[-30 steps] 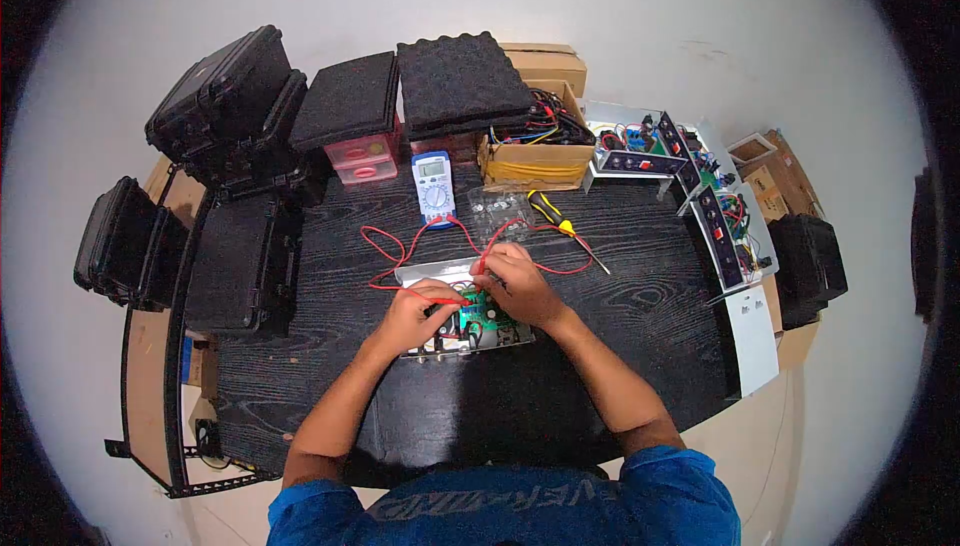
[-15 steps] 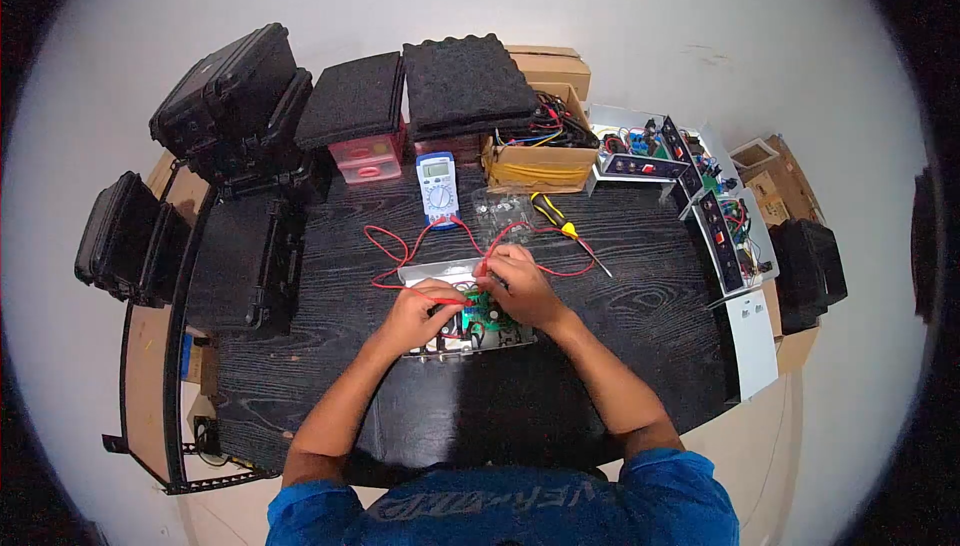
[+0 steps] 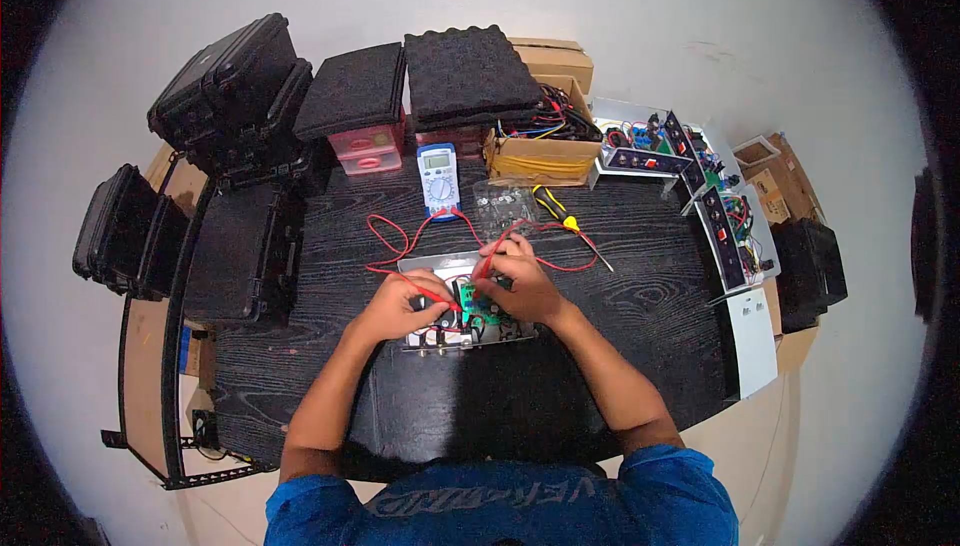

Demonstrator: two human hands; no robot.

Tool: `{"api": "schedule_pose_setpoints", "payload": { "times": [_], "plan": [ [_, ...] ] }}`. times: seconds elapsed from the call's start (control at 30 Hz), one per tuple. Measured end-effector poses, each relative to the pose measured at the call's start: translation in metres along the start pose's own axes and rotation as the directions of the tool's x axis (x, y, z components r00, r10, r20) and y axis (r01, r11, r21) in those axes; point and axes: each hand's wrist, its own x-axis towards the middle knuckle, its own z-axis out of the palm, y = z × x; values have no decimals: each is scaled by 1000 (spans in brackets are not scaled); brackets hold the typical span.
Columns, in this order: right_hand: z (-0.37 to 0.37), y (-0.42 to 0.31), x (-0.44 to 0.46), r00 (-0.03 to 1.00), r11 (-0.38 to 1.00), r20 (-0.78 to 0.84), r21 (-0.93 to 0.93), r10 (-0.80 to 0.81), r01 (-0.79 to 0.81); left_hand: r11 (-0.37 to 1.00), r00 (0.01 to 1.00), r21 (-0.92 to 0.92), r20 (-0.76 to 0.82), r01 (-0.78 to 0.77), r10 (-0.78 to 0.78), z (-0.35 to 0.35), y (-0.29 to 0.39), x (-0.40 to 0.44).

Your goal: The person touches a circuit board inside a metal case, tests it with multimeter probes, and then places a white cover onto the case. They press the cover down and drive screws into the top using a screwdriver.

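My left hand [image 3: 393,308] is closed around a red test probe [image 3: 428,294], whose tip points right and down at the left edge of a green circuit board [image 3: 484,318]. Over the board's upper right, my right hand [image 3: 524,288] pinches a second red probe [image 3: 483,267] with its tip slanting down to the board. Whether either tip touches metal is too small to tell. The board sits in an open metal chassis [image 3: 424,344] with wires and connectors. Red leads [image 3: 372,229] run from the probes to a blue-and-white multimeter [image 3: 438,182] lying beyond.
A clear plastic box of small parts [image 3: 503,208] and a yellow-black screwdriver [image 3: 557,210] lie beyond my right hand. Black cases [image 3: 240,246] stand left. A cable-filled cardboard box [image 3: 545,158] is at the back, opened electronic units [image 3: 720,236] at the right.
My left hand has shifted slightly left, and its probe now slants more steeply downward. My right hand stays over the board, its probe tip now reaching further down toward it.
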Motion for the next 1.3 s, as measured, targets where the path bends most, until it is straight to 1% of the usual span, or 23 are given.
{"api": "schedule_pose_setpoints", "payload": {
  "times": [0.07,0.27,0.67,0.97,1.07,1.3],
  "plan": [
    [3,5,-3,999,1000,46,-21,2,-1,1000,999,4,25,21,-21,3,-1,-2],
    [5,4,-4,997,995,77,-98,-15,22,998,998,63,59,30,-34,5,-2,-2],
    [6,5,-5,994,994,104,-108,19,-8,996,996,82,87,27,-34,7,-1,-2],
    [6,5,-5,997,994,78,-110,-12,21,991,996,128,78,29,-39,6,3,-2],
    [5,6,-5,993,994,117,-106,4,9,993,996,118,81,24,-34,6,4,-2],
    [3,2,-4,993,997,115,-74,23,-15,995,995,102,95,9,-19,6,4,-1]
  ]
}}
